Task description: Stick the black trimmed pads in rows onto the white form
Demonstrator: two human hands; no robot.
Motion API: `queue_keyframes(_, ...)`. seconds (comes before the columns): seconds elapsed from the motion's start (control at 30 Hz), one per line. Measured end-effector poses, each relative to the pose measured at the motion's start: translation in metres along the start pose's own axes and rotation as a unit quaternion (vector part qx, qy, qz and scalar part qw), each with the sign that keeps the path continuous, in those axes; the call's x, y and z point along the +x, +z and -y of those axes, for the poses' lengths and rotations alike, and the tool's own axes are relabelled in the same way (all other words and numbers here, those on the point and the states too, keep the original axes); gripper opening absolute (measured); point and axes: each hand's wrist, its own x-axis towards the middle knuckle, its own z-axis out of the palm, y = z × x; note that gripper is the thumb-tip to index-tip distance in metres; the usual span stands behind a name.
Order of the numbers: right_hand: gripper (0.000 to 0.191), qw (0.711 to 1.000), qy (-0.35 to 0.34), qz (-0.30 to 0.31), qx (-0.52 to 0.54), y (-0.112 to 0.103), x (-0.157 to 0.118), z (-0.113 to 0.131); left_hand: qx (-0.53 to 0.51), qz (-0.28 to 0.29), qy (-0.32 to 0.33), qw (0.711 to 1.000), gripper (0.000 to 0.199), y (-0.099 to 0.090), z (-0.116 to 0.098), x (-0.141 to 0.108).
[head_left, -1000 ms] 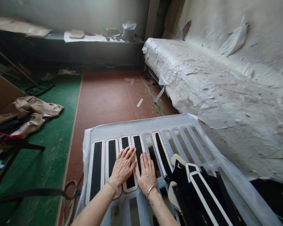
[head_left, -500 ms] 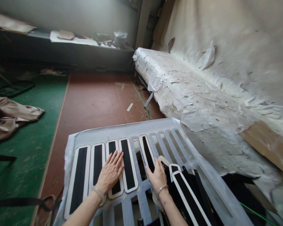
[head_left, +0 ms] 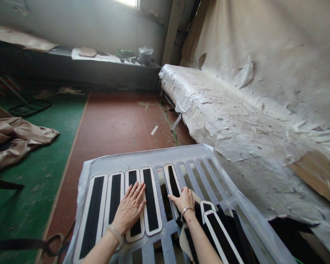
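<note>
My left hand (head_left: 130,207) lies flat, fingers stretched, over two long white-edged panels with black centres, mainly the third panel (head_left: 132,176) and the fourth panel (head_left: 151,205) in a row. Beside it are two similar panels, the outer one (head_left: 93,216) at far left. My right hand (head_left: 183,201) grips the lower part of a separate black-centred panel (head_left: 171,178), thumb at its left edge and fingers at its right; its lower end is hidden. Under my right wrist and forearm lies a pile of black pieces with a white-edged panel (head_left: 222,234) on top.
The panels rest on a slotted frame wrapped in whitish plastic (head_left: 151,152). A long covered bench (head_left: 198,95) stands at right, beside brown board (head_left: 316,172). Tan fabric (head_left: 24,135) lies at left above the green floor (head_left: 68,146). A ledge (head_left: 99,57) holds assorted items at the back.
My right hand has shifted slightly, its fingers more curled around the panel, and a beige edge of the pile has moved near my wrist. My left hand stays flat. The view has tilted up.
</note>
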Motion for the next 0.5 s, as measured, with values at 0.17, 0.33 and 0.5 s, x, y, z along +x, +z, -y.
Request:
queue_keyframes(0.17, 0.064, 1.0, 0.006, -0.019, -0.024, 0.002, 0.002, 0.01, 0.017, -0.013, 0.005, 1.0, 0.058, -0.003, 0.0, 0.0)
queue_keyframes(0.33, 0.058, 0.998, -0.035, -0.039, -0.035, -0.002, -0.002, 0.001, 0.03, -0.033, 0.012, 0.999, 0.057, -0.003, 0.003, 0.0)
queue_keyframes(0.5, 0.052, 0.995, -0.091, -0.027, -0.023, -0.001, -0.004, -0.008, 0.017, -0.04, 0.009, 0.999, 0.058, -0.001, 0.004, -0.001)
